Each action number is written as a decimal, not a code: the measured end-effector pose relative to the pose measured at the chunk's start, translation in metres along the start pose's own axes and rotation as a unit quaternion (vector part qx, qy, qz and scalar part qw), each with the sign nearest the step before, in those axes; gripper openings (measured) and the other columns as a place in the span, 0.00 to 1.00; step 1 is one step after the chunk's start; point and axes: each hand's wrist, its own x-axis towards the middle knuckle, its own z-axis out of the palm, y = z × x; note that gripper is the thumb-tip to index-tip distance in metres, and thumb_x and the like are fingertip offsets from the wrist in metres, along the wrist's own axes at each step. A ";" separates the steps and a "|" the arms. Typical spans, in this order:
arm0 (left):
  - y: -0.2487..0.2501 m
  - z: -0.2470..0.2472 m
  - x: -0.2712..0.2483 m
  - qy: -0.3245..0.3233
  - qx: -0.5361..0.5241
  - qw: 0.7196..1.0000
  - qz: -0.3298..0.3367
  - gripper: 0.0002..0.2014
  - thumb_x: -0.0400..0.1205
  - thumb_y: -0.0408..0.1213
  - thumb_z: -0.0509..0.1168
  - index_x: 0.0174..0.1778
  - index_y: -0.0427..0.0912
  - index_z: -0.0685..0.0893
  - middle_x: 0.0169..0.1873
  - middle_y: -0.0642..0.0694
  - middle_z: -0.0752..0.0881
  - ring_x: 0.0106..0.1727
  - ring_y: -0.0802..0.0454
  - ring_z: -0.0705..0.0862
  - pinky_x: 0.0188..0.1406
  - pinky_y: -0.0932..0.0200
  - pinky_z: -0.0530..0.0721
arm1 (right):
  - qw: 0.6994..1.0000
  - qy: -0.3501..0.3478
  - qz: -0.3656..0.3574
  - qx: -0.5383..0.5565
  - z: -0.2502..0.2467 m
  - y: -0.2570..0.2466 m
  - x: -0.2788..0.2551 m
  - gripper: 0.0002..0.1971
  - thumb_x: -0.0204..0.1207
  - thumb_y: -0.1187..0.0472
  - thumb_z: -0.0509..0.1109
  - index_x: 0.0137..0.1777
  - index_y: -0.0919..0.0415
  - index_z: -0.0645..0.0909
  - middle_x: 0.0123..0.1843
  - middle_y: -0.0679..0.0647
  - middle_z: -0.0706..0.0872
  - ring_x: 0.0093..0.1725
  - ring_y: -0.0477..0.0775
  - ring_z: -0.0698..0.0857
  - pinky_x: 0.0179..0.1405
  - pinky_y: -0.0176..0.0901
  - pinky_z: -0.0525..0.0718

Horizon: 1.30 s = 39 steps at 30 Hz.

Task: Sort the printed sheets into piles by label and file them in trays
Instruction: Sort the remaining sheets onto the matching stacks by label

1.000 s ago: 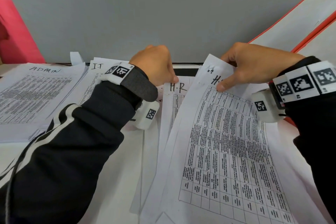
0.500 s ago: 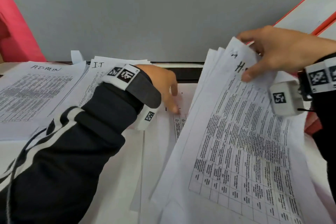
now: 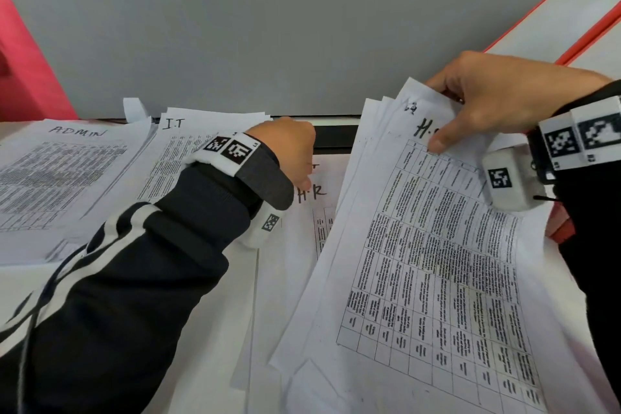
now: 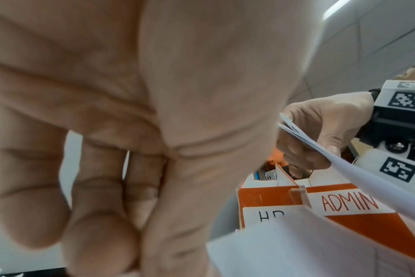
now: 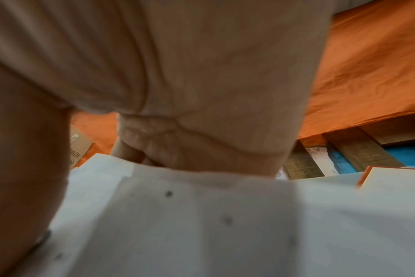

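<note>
fingers of the right hand (image 3: 497, 104) are curling over the top edge of a fanned sheaf (image 3: 437, 262) marked "h", thumb pinching it from the front, lifting its top end just right of the hr sheet (image 3: 302, 228). left hand (image 3: 289, 151) is resting on that hr sheet, fingers loosely bent, tips touching the paper beside the label, gripping nothing. sheaf is showing a printed table, tilting, lower end lying on the desk papers. it pile (image 3: 188, 151) is lying left of the hr sheet, admin pile (image 3: 60, 171) further left. orange trays (image 4: 344, 206) labelled "admin" and "hr" are standing right of the hr sheet.
</note>
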 end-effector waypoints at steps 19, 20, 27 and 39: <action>0.003 -0.032 -0.017 0.132 -0.283 0.946 0.082 0.05 0.78 0.34 0.74 0.38 0.48 0.92 0.29 0.53 0.91 0.29 0.64 0.83 0.33 0.71 0.78 | 0.999 -0.025 -0.037 -0.027 0.026 -0.033 0.004 0.11 0.65 0.52 0.88 0.46 0.46 0.93 0.47 0.42 0.94 0.44 0.48 0.94 0.53 0.61 0.92; 0.005 -0.032 -0.019 0.137 -0.306 0.938 0.091 0.06 0.77 0.32 0.74 0.37 0.47 0.93 0.28 0.52 0.91 0.28 0.64 0.84 0.32 0.72 0.79 | 0.998 -0.035 -0.031 -0.036 0.029 -0.032 0.005 0.11 0.66 0.55 0.88 0.46 0.48 0.92 0.44 0.42 0.95 0.43 0.47 0.94 0.53 0.60 0.93; -0.013 -0.028 -0.011 0.140 -0.267 0.953 0.006 0.15 0.74 0.51 0.80 0.33 0.42 0.91 0.25 0.51 0.91 0.30 0.56 0.90 0.43 0.61 0.89 | 0.999 -0.012 -0.025 -0.037 0.006 -0.018 -0.003 0.24 0.59 0.67 0.91 0.47 0.48 0.83 0.43 0.40 0.94 0.40 0.43 0.93 0.47 0.58 0.92; 0.002 0.004 -0.008 -0.128 0.029 0.991 0.005 0.32 0.71 0.50 0.82 0.70 0.47 0.81 0.63 0.50 0.85 0.60 0.47 0.86 0.61 0.49 0.86 | 0.998 -0.010 0.043 -0.049 -0.003 -0.011 -0.009 0.14 0.63 0.62 0.89 0.41 0.44 0.91 0.40 0.46 0.96 0.39 0.55 0.96 0.53 0.66 0.92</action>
